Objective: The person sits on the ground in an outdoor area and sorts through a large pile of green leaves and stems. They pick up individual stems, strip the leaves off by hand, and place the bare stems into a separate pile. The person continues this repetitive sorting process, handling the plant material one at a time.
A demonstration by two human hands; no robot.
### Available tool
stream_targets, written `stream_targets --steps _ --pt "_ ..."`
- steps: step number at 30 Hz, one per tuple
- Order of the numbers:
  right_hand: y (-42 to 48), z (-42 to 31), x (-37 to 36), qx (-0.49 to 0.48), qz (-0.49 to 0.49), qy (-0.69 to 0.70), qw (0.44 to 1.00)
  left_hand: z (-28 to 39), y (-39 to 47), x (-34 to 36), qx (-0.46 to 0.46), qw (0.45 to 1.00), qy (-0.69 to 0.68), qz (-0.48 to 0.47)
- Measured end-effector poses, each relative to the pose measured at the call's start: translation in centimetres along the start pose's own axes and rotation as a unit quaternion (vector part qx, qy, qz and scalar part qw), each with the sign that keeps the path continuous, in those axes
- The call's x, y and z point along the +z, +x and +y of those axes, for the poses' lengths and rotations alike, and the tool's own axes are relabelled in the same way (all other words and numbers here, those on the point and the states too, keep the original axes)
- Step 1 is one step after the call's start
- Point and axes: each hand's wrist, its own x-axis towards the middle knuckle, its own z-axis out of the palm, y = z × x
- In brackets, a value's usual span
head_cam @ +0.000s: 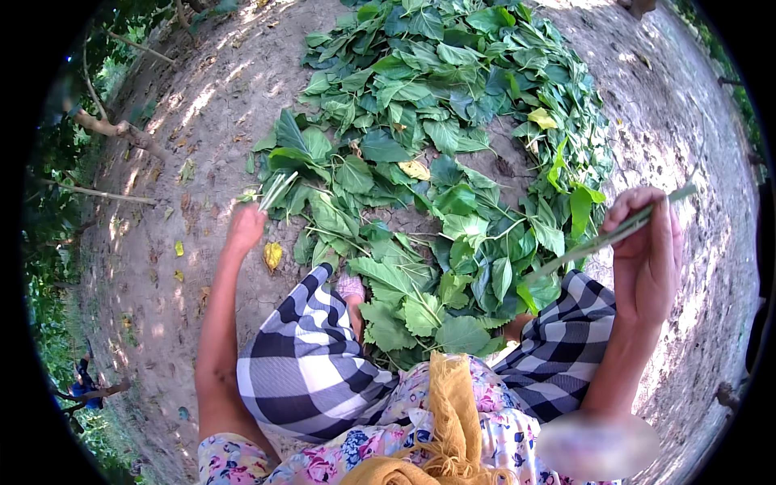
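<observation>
In my left hand is a small bunch of pale green leaf stalks, with the leaf blades around them partly merging with the pile. My right hand, raised at the right, grips a long green stem between thumb and fingers. Its far end slants down over the leaves and is blurred. Between my knees and beyond spreads a pile of large green leaves, many with stalks. Brighter leaves stand up just left of my right hand; whether they hang from the stem I cannot tell.
Cracked dry soil surrounds the pile, dotted with yellow leaves. Bare branches reach in from the left. Checked cloth covers my spread knees, and a mustard scarf hangs in front. A person is far off at left.
</observation>
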Motion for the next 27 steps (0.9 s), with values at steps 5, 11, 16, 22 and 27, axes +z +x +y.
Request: stream_targets --steps 5,11,16,22,27 --pt "0.0 0.6 -0.7 0.023 0.033 0.002 0.999 10.5 1.3 -12.3 0.001 0.978 -0.186 -0.098" --pt "0.5 1.9 -1.1 0.081 0.027 0.043 0.995 21.4 3.1 -15.1 0.091 0.959 -0.198 -0.18" --pt "0.8 1.7 -1.0 0.074 0.013 0.081 0.994 18.2 4.2 -4.4 0.145 0.937 0.136 -0.289" --pt "0.5 1.1 0.5 0.078 0.009 0.069 0.994 16.7 -2.7 10.7 0.006 0.961 -0.003 -0.275" --pt "0.3 1.0 2.3 0.08 0.009 0.046 0.996 27.5 -14.3 21.4 0.31 0.892 -0.177 -0.276"
